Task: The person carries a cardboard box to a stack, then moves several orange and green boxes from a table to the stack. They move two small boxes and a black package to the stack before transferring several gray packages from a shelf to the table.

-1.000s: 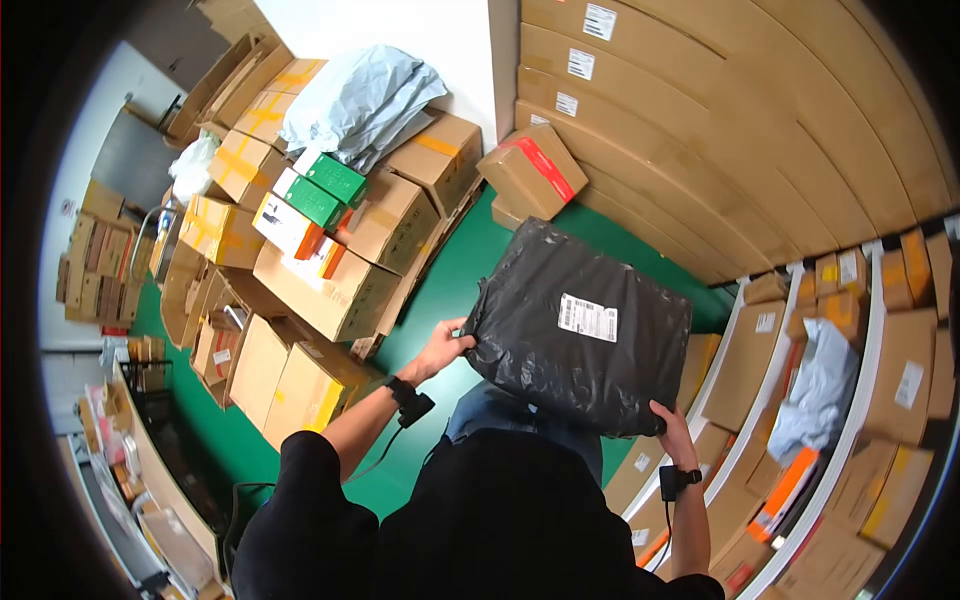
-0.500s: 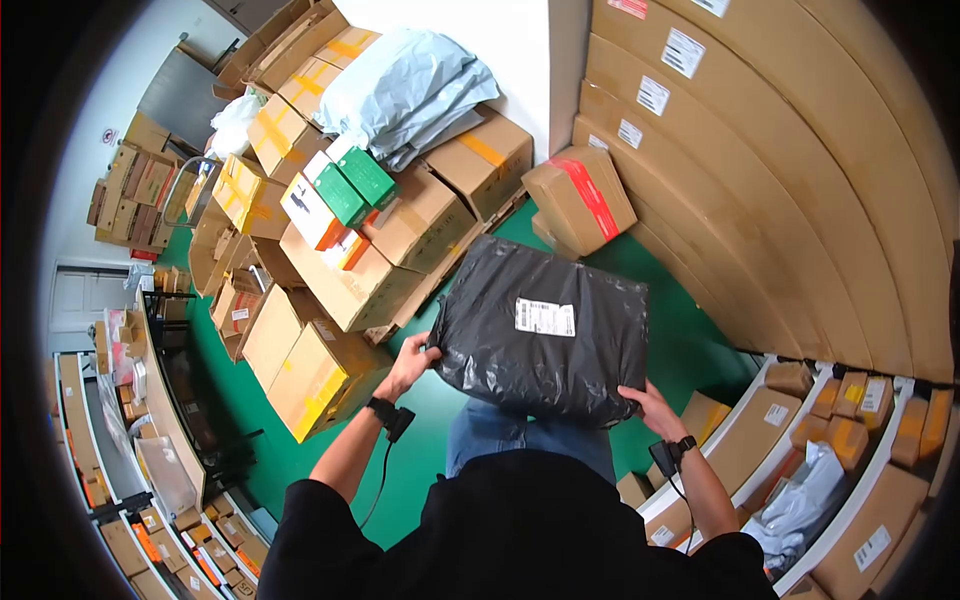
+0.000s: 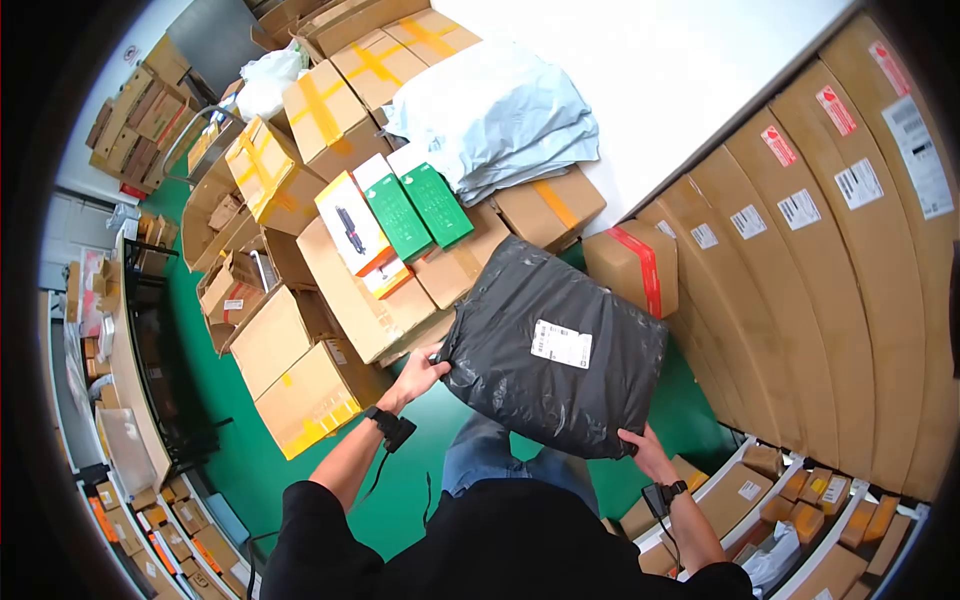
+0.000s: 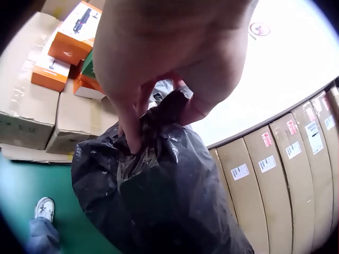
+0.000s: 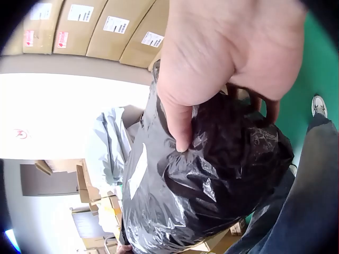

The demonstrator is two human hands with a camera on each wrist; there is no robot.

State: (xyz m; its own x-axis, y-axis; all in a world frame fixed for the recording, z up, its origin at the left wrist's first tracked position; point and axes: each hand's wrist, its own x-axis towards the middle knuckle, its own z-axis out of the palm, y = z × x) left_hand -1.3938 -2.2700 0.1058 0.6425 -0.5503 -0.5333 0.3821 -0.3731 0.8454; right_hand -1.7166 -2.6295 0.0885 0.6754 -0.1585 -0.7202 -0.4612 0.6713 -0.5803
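A black plastic-wrapped parcel with a white label is held in front of the body, above the green floor. At its left corner the left hand pinches the gathered plastic; the left wrist view shows the fingers and thumb closed round the bunched wrap. The right hand grips the lower right corner, its thumb lying on the wrap in the right wrist view while the other fingers curl behind, partly hidden.
Stacked cartons stand ahead and left, topped by green boxes and a pale blue-grey plastic bag. A red-taped box lies beyond the parcel. Tall flat cartons lean at the right; shelves with small boxes stand lower right.
The view has turned to the right and the carton stack appears nearer. Both hands have kept hold of the black parcel, which has shifted toward the stack and now overlaps the red-taped box.
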